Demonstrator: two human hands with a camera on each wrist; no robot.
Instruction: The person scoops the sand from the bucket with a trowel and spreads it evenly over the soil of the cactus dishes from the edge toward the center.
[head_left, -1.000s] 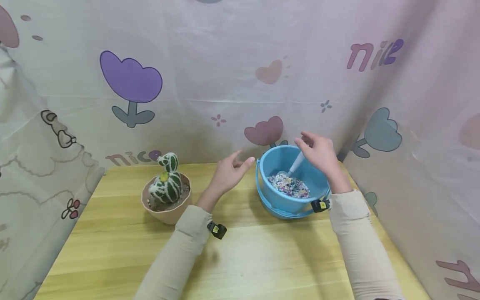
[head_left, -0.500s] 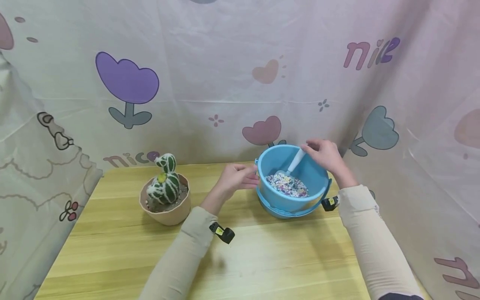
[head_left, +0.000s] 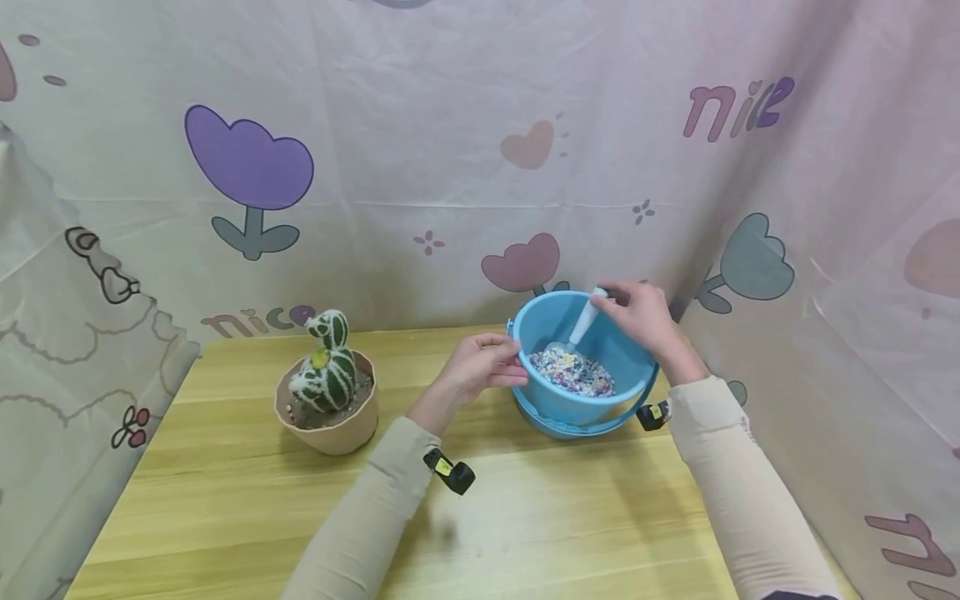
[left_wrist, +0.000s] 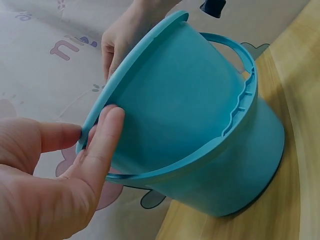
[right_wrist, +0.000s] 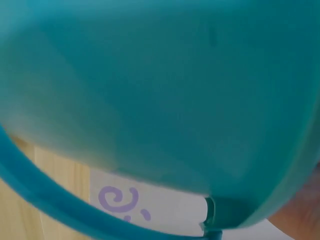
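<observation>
A light blue bucket (head_left: 562, 407) stands at the right of the table, its curved handle hanging down around the front. Small multicoloured pebbles (head_left: 581, 379) lie inside it. Leaning in the bucket is a small scoop (head_left: 583, 322) with a white handle, its clear blade in the pebbles. My left hand (head_left: 480, 367) holds the bucket's left rim between thumb and fingers; the left wrist view shows the fingers against the outer wall (left_wrist: 175, 100). My right hand (head_left: 641, 318) pinches the top of the scoop's handle. In the right wrist view the bucket wall (right_wrist: 150, 100) hides most of that hand.
A potted cactus (head_left: 333, 379) in a peach-coloured pot (head_left: 341, 437) stands to the left on the wooden table (head_left: 540, 517). Printed cloth (head_left: 420, 125) closes off the back and both sides. Each sleeve cuff carries a small black camera (head_left: 450, 471).
My left hand has moved right and taken hold of the bucket's rim. My right hand has lowered onto the scoop's handle and grips it. The bucket stays in place.
</observation>
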